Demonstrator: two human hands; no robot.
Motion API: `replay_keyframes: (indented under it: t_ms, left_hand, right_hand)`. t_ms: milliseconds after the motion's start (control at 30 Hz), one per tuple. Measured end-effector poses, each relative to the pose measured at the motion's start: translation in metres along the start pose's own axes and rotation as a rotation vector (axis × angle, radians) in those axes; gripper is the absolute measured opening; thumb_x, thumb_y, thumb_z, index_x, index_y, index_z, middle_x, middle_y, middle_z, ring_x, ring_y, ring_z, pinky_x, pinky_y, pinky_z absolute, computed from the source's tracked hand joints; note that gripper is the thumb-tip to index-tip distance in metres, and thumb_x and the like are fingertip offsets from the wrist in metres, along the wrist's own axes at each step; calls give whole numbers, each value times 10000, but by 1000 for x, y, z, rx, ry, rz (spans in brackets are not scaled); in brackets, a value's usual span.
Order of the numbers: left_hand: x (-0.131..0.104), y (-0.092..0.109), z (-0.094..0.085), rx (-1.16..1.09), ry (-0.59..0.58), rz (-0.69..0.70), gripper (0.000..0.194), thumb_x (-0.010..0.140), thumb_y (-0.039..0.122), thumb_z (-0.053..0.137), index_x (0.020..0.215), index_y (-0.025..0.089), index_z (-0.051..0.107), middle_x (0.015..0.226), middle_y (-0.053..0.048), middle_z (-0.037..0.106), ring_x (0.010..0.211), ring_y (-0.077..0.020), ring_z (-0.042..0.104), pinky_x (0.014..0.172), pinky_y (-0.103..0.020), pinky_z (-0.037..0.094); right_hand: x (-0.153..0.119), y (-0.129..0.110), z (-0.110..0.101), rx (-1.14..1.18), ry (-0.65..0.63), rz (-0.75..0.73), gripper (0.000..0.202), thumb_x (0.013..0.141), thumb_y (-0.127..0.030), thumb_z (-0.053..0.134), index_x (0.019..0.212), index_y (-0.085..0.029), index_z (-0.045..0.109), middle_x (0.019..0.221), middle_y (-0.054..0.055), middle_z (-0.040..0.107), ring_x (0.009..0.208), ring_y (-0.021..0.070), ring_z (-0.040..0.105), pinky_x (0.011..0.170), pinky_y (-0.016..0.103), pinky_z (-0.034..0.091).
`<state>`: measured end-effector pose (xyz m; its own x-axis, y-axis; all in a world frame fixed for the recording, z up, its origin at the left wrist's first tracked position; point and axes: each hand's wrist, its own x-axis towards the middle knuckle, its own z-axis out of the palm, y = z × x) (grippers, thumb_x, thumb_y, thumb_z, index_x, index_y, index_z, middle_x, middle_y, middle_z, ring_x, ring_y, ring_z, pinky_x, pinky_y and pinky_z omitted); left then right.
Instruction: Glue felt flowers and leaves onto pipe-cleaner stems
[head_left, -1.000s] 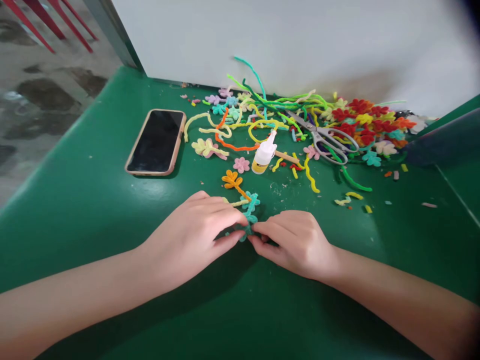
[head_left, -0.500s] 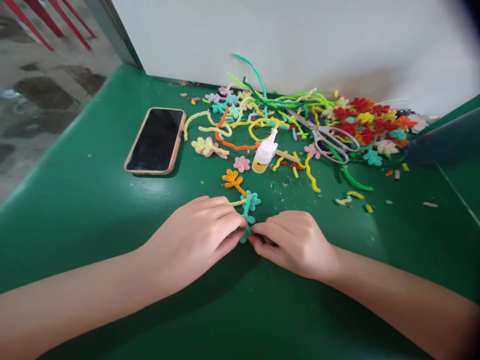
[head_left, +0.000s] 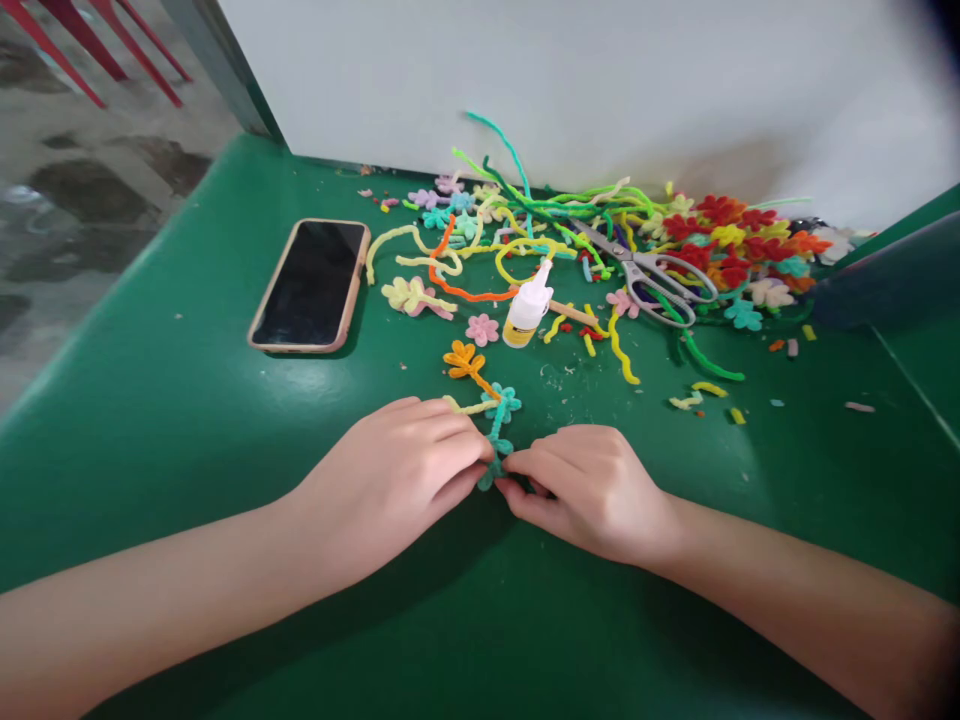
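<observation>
Both hands meet at a pipe-cleaner flower chain (head_left: 499, 425) with turquoise flowers, an orange flower (head_left: 464, 359) at its far end and a pale yellow stem (head_left: 469, 408) branching left. My left hand (head_left: 409, 470) pinches the turquoise flower at the near end between thumb and forefinger. From the other side, my right hand (head_left: 585, 485) closes thumb and index finger on the edge of that same flower. Fingers partly cover this flower. Just beyond the chain lie a pink flower (head_left: 482, 329) and a white glue bottle (head_left: 528, 308) standing upright.
A phone (head_left: 311, 285) lies face up at the left. Grey-handled scissors (head_left: 660, 285) rest among loose pipe cleaners (head_left: 585, 200) and a heap of coloured flowers (head_left: 727, 240) along the white wall (head_left: 525, 70). Small cut scraps (head_left: 709, 388) dot the green table (head_left: 187, 420) at right.
Little differs: the fingers have shifted slightly on the near turquoise flower, which has turned a little and shows more of its petals. The table things keep their places.
</observation>
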<state>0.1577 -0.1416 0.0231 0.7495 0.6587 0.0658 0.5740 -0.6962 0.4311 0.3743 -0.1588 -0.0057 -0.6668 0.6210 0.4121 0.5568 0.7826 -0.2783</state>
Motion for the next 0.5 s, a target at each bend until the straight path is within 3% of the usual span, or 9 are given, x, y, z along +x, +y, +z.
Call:
replay_keyframes:
  t_ms: [333,500]
  left_hand:
    - [1,1,0,12,-16,-11,158,930,196,506,845,186,639,823,0,653,779,-171,568,703,-322,395]
    - [1,2,-1,27,17,3,179,930,193,504,823,183,648,813,-3,658,766,-171,586,688,-326,399]
  right_hand:
    - [1,0,-3,50,-33,45,178,875,-293,575,799,-155,658,567,-37,600,498,104,549,497,269,359]
    - [4,0,-6,49,26,77,180,864,-299,585,774,-162,657,537,-43,572,476,93,523,483,256,356]
